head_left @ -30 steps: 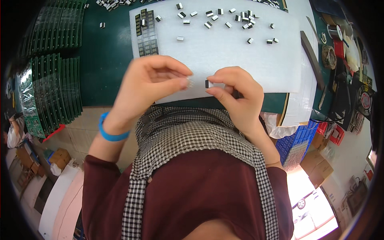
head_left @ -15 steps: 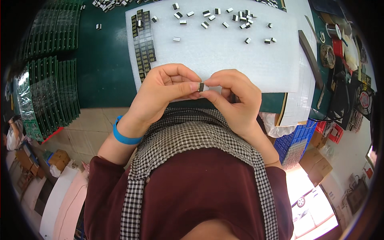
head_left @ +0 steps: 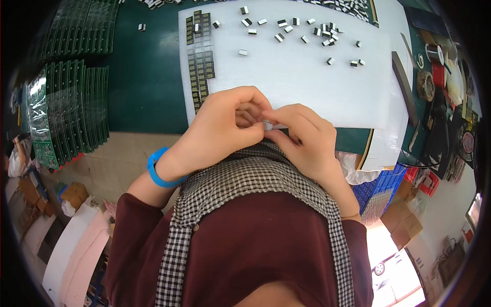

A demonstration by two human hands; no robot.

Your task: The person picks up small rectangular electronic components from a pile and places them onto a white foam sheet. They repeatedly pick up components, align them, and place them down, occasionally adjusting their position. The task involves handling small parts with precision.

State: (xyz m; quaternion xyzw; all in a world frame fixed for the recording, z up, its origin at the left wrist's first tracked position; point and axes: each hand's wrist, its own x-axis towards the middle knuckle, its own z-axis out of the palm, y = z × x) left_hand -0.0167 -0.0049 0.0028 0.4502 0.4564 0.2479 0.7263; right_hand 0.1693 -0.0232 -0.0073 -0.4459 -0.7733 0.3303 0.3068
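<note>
Both hands meet above the near edge of the white foam sheet (head_left: pixel 307 97). Between their fingertips is a small white display block (head_left: pixel 267 126), mostly covered by the fingers. My left hand (head_left: pixel 225 125), with a blue band at the wrist, pinches it from the left. From the other side, the thumb and forefinger of my right hand (head_left: pixel 305 134) grip it too. Beyond the hands, a strip of black display blocks (head_left: pixel 198 71) lies in rows along the sheet's left side, a greyish stretch in its middle. Several loose black-and-white blocks (head_left: pixel 327 31) are scattered over the far part.
Rows of green circuit boards (head_left: pixel 71 112) stand on the left of the green table (head_left: pixel 148 77). A heap of blocks (head_left: pixel 348 7) lies at the far edge. On the right are a dark bar (head_left: pixel 404 88), a wire spool (head_left: pixel 434 53) and a blue crate (head_left: pixel 376 189).
The view has shifted, so the table appears further right. The held block has turned from its dark pinned face to a white side, and the fingers have closed in around it.
</note>
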